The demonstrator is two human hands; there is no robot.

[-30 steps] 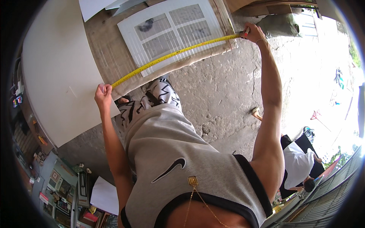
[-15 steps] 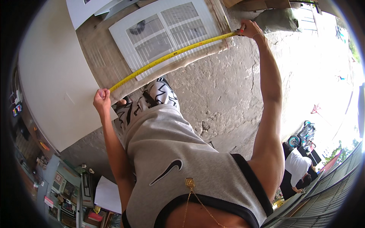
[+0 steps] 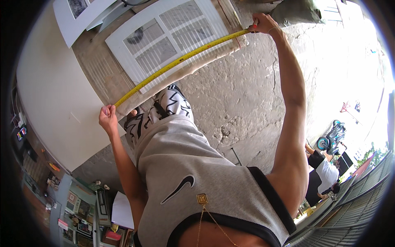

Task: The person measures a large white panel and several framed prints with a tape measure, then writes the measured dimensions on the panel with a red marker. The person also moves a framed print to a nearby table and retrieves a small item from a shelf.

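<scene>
A yellow tape measure (image 3: 181, 59) is pulled out in a long slant between my hands. Its near-left end is pinched in the closed fingers of my left hand (image 3: 108, 120). At the far right, my right hand (image 3: 265, 24) grips the other end, where a bit of red shows; the fingers hide most of the case. Under the blade lies a white frame with window-like panes (image 3: 164, 35), on a worn board with a padded front edge (image 3: 193, 68). My left hand is over the corner of a large pale panel (image 3: 61, 99).
Another white framed piece (image 3: 68, 26) lies at the upper left. A grey-green sack (image 3: 296, 12) sits past my right hand. Rough concrete floor (image 3: 230, 99) spreads to the right. A motorcycle (image 3: 331, 138) and a bent-over person (image 3: 325, 177) are farther right; cluttered shelves (image 3: 78, 210) stand lower left.
The frame and pale panel have shifted left in the view, and my right hand sits slightly farther left and up. The tape stays stretched between both hands. The background person has shifted posture.
</scene>
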